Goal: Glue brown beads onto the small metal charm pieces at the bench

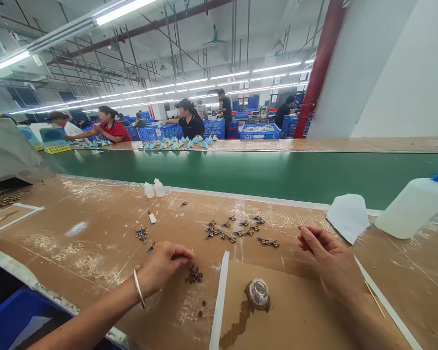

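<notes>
Currently, the left hand (165, 266) is lowered with fingers bent and thumb close to the forefinger, right beside a heap of small round dark-brown pieces (194, 274) toward the near edge of the brown surface (105, 218). The right hand (326, 253) is held with thumb drawn in against curled fingers; I cannot tell whether either one grips anything. Between them, a squat round clear container (258, 292) sits on a wet, dark-stained flat brown cardboard sheet (295, 301), bordered by a white tape strip (219, 301). Beyond, loose small blue-and-gold pieces (237, 233) are scattered across the middle, with a tighter cluster of similar ones (141, 235) to the left. Two small white plastic bottles (154, 188) stand near the far edge; a translucent white plastic jug with a blue cap (410, 206) is at its right. A green belt (263, 172) runs past that edge.
</notes>
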### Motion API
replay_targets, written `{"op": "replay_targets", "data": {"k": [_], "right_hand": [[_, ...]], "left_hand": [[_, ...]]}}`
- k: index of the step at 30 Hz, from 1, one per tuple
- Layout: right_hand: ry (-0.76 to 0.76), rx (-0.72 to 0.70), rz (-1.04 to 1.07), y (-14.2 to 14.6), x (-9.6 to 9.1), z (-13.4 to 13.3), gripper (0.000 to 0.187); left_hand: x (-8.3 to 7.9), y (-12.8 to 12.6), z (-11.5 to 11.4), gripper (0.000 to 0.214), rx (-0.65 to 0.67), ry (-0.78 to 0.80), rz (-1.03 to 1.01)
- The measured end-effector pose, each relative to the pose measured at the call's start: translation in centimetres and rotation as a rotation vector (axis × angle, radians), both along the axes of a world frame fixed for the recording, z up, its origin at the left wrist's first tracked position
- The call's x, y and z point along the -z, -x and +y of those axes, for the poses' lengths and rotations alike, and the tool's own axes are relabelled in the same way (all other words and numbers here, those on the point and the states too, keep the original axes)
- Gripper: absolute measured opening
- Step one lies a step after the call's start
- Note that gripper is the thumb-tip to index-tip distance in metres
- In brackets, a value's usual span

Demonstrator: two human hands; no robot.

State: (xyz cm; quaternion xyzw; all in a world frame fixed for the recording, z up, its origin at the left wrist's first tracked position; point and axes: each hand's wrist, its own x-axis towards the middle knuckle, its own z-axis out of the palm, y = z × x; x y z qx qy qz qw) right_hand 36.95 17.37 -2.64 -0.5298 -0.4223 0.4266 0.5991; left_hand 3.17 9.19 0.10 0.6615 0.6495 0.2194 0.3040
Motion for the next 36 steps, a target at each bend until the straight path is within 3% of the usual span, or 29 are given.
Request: {"op": "replay_targets", "data": {"k": [6,11,15,22,27,33,36], "right_hand": [[0.032,0.016,-0.024,0.1,0.1,0.2,0.05],[0.039,0.042,-0.067,0.0,0.3,0.5,0.05],[0.054,0.063,-0.11,-0.2,0.4,0.9,0.053],[0.04,0.076,-0.304,-0.6,0.3,1.0,0.053],[-0.032,-0.127,-0.666,-0.5,0.8,1.2,0.056],[-0.049,-0.322,-0.995,0.5,1.7,0.7,0.075],[0.003,-0.394,-1.169,0.9,1.6,0.0,0.077]], "left_hand": [[2.2,2.0,2.3,0.014,-0.095,-0.082,0.087],[2.0,3.7,6.9,0.018,-0.096,-0.276,0.285],[2.3,5.2,10.8,0.029,-0.021,-0.324,0.436],[3.3,8.1,14.3,0.035,-0.046,-0.339,0.581],[2.3,6.9,14.7,0.039,-0.025,-0.376,0.584],[2.5,1.3,11.0,0.06,0.389,-0.294,0.444],[3.2,-0.2,9.9,0.07,0.471,-0.246,0.417]]}}
